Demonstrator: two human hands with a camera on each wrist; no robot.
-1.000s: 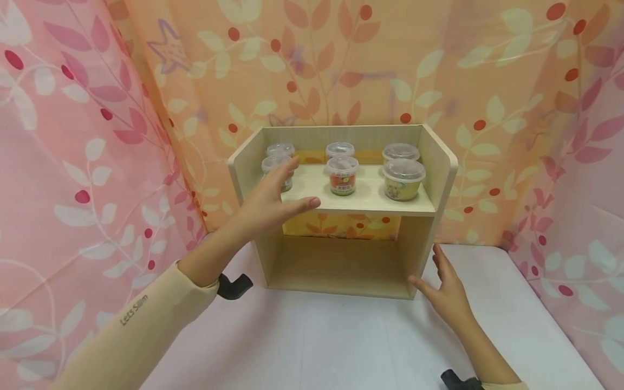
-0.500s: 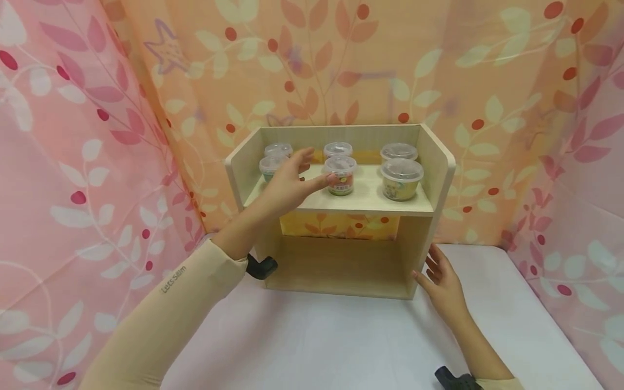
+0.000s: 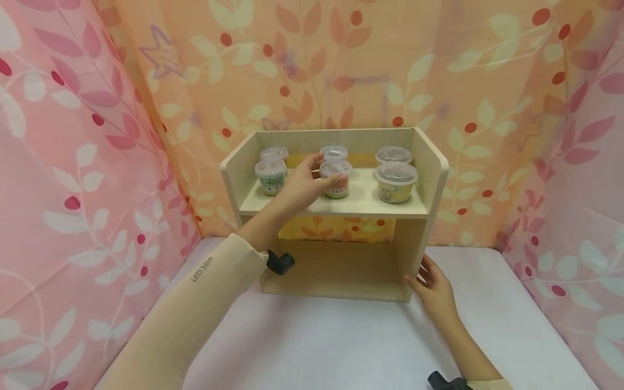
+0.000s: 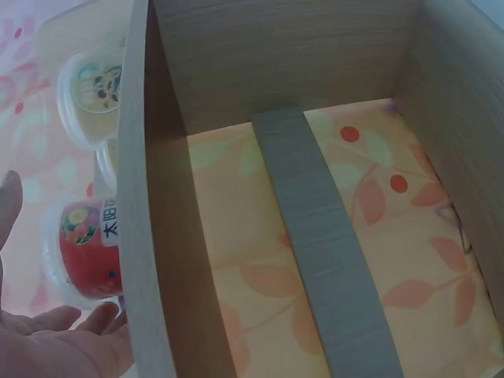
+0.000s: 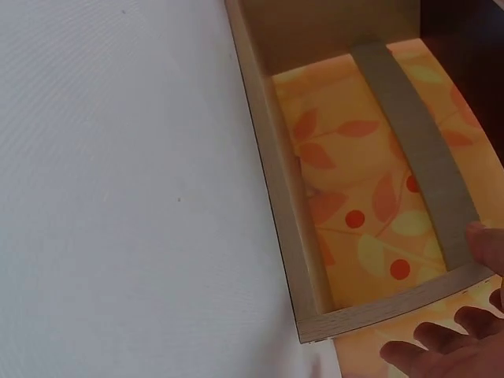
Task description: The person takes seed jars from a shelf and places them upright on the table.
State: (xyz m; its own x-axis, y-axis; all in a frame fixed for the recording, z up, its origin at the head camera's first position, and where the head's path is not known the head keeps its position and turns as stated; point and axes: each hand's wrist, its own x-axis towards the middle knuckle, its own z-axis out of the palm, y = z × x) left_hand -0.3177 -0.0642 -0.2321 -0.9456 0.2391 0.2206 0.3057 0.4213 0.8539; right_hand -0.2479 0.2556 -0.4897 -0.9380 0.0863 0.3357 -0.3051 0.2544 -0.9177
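A light wooden shelf unit point(image 3: 431, 162) stands on a white table point(image 3: 351, 346). Its upper board carries several lidded plastic cups in two rows. In front are a green cup point(image 3: 270, 177), a red cup point(image 3: 337, 188) and a yellow cup point(image 3: 396, 183). My left hand point(image 3: 325, 170) reaches over the board, thumb and fingers spread round the red cup point(image 4: 83, 252); the left wrist view shows a gap between thumb and cup. My right hand point(image 3: 421, 273) rests with straight fingers against the unit's lower right side panel point(image 5: 378, 315).
Leaf-patterned pink and orange curtains point(image 3: 73, 162) close in the table on the left, back and right. The lower compartment point(image 3: 336, 265) of the unit holds nothing, and curtain shows through its open back around a wooden rail point(image 4: 323, 252).
My left hand has moved right along the upper board, from the green cup's side to the red cup. The right hand has edged in against the side panel.
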